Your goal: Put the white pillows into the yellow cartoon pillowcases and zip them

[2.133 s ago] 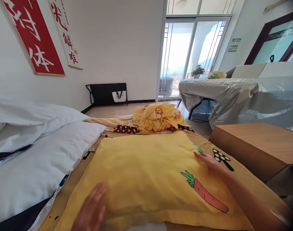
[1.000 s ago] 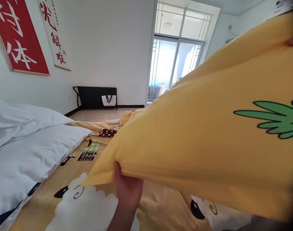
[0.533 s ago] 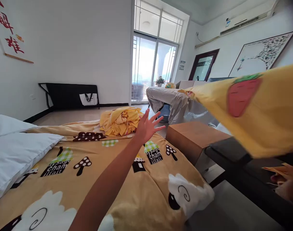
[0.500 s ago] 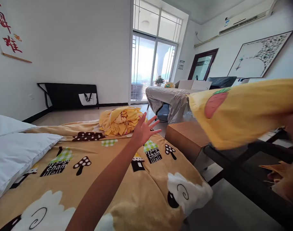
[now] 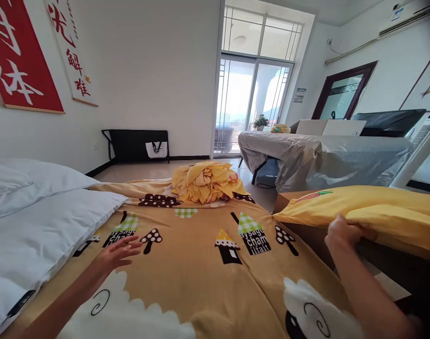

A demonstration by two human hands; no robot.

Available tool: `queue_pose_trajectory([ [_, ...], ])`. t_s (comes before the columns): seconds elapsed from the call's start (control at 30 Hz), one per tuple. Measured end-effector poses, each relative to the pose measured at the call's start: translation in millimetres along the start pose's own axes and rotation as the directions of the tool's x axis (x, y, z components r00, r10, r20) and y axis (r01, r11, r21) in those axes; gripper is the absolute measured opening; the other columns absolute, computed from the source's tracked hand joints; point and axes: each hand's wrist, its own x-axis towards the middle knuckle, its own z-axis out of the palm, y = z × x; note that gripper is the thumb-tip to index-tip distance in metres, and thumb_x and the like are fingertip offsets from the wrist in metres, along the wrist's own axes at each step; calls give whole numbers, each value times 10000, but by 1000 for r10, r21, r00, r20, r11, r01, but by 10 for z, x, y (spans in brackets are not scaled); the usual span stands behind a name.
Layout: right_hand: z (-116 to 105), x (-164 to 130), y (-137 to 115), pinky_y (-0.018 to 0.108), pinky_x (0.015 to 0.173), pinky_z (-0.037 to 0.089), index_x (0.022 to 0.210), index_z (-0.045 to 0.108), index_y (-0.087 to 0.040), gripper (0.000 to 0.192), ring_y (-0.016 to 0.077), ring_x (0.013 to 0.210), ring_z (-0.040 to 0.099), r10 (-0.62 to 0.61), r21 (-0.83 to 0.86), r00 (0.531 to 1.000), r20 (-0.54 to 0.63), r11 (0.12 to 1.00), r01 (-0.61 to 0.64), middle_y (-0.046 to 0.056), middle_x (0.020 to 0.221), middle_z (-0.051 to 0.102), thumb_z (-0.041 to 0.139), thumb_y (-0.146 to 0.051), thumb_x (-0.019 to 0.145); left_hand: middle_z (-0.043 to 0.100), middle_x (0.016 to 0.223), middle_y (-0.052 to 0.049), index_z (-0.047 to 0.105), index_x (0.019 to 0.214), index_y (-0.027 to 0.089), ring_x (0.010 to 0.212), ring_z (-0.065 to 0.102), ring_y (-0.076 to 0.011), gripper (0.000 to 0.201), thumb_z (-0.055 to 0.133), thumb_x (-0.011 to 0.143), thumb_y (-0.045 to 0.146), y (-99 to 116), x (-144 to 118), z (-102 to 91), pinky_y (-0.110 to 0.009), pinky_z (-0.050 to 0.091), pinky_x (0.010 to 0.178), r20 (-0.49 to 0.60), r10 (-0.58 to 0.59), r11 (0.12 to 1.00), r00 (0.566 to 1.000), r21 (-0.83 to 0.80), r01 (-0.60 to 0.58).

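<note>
My left hand (image 5: 118, 252) lies flat and open on the patterned blanket (image 5: 197, 278), fingers spread, gripping nothing, just beside the white pillows (image 5: 42, 235) that run along the blanket's left edge. My right hand (image 5: 340, 233) is off the blanket's right edge, fingers curled closed on the near edge of the yellow pillow (image 5: 363, 212), which lies on the wooden bedside cabinet (image 5: 292, 230) with its carrot print facing up. I judge the pillow could slide off toward the floor: it overhangs the cabinet, and a careless tug from my right hand would tip it. On the blanket the little tree shapes carry lettering that reads roughly "aysage cham ilfait". At the blanket's far end sits a bundle of yellow cloth (image 5: 206, 181). Beyond the blanket, a red banner (image 5: 20, 61) and a white scroll (image 5: 70, 52) on the wall bear Chinese characters; I can make out "体" on the red one.
</note>
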Motion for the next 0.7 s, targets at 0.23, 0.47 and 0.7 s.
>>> queue_pose_trajectory([
  [0.23,866,-1367,181,346,794,520,872,681,-184,338,287,1010,629,22,163,779,626,974,-159,120,1018,696,600,-360,594,468,1418,-92,543,1316,233,1367,352,-294,575,475,827,527,-730,114,382,-535,216,1124,123,168,798,978,565,-208],
  [0.47,2351,-1886,-675,363,854,427,866,724,-214,380,279,1079,564,-199,302,528,826,946,-116,68,1063,692,645,-418,555,257,1525,-61,309,1447,321,1416,235,-297,564,404,915,483,-1073,174,732,-548,206,1124,322,261,421,910,811,-407],
  [0.7,3561,-2547,-859,425,955,366,1053,674,-216,494,307,1210,461,-293,417,470,833,891,-182,88,1229,608,626,-406,599,450,1404,-62,575,1257,403,1340,364,-370,433,429,882,563,-1550,537,759,-612,196,1097,179,229,724,957,625,-291],
])
